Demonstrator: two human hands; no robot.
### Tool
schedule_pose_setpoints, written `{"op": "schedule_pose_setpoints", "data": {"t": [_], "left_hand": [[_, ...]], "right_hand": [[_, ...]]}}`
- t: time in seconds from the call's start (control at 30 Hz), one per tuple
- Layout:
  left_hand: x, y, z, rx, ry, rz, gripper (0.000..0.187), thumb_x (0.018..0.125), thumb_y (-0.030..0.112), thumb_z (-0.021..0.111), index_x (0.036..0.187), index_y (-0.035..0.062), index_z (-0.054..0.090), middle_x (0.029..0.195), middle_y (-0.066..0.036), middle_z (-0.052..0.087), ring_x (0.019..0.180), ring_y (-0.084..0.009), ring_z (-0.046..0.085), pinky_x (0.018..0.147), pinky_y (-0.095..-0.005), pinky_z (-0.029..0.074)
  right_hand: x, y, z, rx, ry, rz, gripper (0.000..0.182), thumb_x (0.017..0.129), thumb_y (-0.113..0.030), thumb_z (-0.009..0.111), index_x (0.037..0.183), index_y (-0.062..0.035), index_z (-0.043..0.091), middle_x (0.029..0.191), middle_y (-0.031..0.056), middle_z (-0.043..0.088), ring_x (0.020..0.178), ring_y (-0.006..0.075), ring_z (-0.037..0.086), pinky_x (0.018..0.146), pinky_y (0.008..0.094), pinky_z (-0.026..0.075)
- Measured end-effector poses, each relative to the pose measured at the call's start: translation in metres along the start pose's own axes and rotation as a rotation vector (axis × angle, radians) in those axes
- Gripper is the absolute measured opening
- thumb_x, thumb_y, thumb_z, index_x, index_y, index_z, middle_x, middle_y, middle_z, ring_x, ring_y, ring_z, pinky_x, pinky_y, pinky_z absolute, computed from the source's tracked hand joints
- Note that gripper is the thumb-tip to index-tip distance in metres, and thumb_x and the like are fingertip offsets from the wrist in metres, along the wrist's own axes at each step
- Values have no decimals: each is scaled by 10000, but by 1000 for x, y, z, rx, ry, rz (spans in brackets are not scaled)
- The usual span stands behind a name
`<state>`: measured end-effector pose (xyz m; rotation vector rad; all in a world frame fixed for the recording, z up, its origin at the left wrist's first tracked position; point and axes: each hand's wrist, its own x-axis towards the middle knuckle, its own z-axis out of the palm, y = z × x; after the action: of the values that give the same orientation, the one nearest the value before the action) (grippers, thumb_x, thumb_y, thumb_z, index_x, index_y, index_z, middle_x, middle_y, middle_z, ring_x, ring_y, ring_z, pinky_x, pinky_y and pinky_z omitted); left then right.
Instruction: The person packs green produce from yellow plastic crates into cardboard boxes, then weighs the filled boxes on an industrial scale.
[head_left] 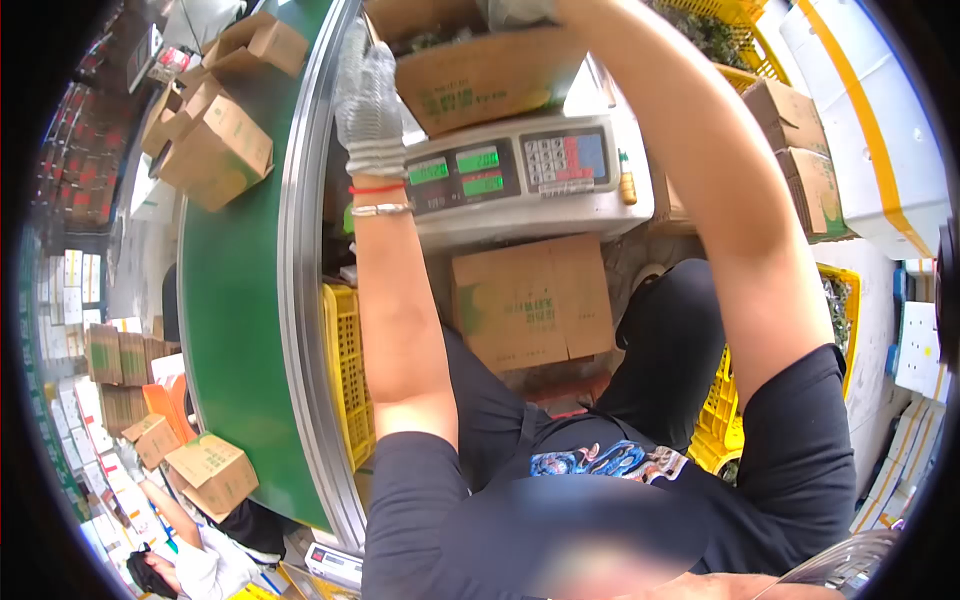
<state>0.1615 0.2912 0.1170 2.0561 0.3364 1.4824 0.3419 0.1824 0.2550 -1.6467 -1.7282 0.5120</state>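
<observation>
A cardboard box (490,85) with green print sits at the scale's far side, its top open and dark green contents partly showing. My left hand (368,95), in a grey-white knit glove, lies along the box's left side with its fingers stretched forward. At the top edge of the view, my right hand (522,10), also gloved, reaches over the box's far part; its fingers are mostly hidden. The white weighing scale (540,215) between my forearms has lit green displays and a keypad. Closer to me, between my legs, is another cardboard box (530,300).
On my left runs a green conveyor belt (235,330) with a metal rail, carrying several cardboard boxes (215,150). Yellow crates (345,375) stand by both legs. Folded cartons (810,190) are stacked at right. Another person (205,560) works beyond the belt.
</observation>
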Motion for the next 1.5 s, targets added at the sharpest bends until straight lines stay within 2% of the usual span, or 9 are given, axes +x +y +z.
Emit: {"op": "schedule_pose_setpoints", "data": {"t": [0.03, 0.07, 0.53, 0.7, 0.83, 1.1, 1.2, 1.37, 1.5], "left_hand": [[8, 2, 5, 319, -12, 277, 435, 956, 164, 486, 1344, -21, 413, 1359, -123, 473, 1227, -204, 469, 1011, -294, 370], [3, 8, 16, -21, 55, -90, 416, 956, 155, 478, 1321, -38, 430, 1362, -158, 464, 1236, -225, 467, 1028, -302, 357], [3, 49, 8, -577, 0, -424, 459, 884, 123, 485, 1322, -11, 448, 1240, -180, 541, 1112, -219, 520, 946, -331, 404], [2, 43, 1, -130, -35, -163, 419, 868, 108, 525, 1278, 24, 498, 1201, -187, 554, 1080, -300, 544, 942, -360, 416], [1, 43, 8, 83, 33, -4, 317, 833, 91, 578, 1146, 52, 607, 1178, -195, 560, 1074, -343, 541, 938, -378, 423], [6, 72, 1, 390, 7, -31, 180, 790, 143, 660, 948, 67, 700, 1179, -163, 595, 1082, -287, 568, 978, -354, 410], [27, 83, -9, 570, -29, 274, 158, 731, 118, 705, 889, 106, 710, 986, -67, 677, 964, -241, 612, 886, -345, 467], [82, 107, 22, 800, -638, -44, 378, 777, 341, 680, 1080, 116, 666, 1084, -144, 646, 1015, -290, 610, 870, -373, 481], [105, 87, 64, 1085, -1010, -281, 358, 751, 296, 628, 1025, 71, 679, 1081, -203, 624, 1016, -361, 603, 851, -395, 483]], "right_hand": [[10, -1, 1, -53, -83, 24, 302, 735, -141, 661, 1025, -61, 631, 840, 86, 659, 733, 201, 640, 653, 315, 519], [18, -3, 2, -101, -159, 51, 319, 731, -147, 664, 1037, -64, 628, 852, 91, 659, 736, 208, 639, 651, 321, 519], [40, -7, 48, -651, -412, 159, 314, 751, -129, 630, 1065, -124, 644, 1010, 84, 654, 894, 257, 618, 781, 339, 496], [15, -3, 6, -646, -222, 68, 206, 729, -86, 612, 927, -92, 666, 780, 125, 660, 715, 250, 637, 655, 368, 516], [5, 3, -10, -1169, -674, 476, 345, 714, -29, 589, 1043, -105, 656, 945, 125, 677, 869, 286, 659, 708, 388, 536], [-17, -32, -10, -1129, -420, 389, 185, 731, -63, 627, 891, -118, 702, 823, 101, 686, 781, 271, 672, 686, 374, 538], [-39, -20, -33, -915, 46, 157, 119, 727, -155, 672, 839, -123, 695, 723, 112, 663, 686, 247, 659, 644, 347, 523], [-55, -3, -32, -799, 196, 180, 112, 752, -135, 657, 859, -141, 690, 778, 88, 674, 722, 278, 648, 670, 367, 521], [-70, -21, -17, -621, 84, 312, 266, 793, -162, 596, 1050, -154, 663, 984, 120, 675, 902, 299, 647, 792, 372, 508]]}}
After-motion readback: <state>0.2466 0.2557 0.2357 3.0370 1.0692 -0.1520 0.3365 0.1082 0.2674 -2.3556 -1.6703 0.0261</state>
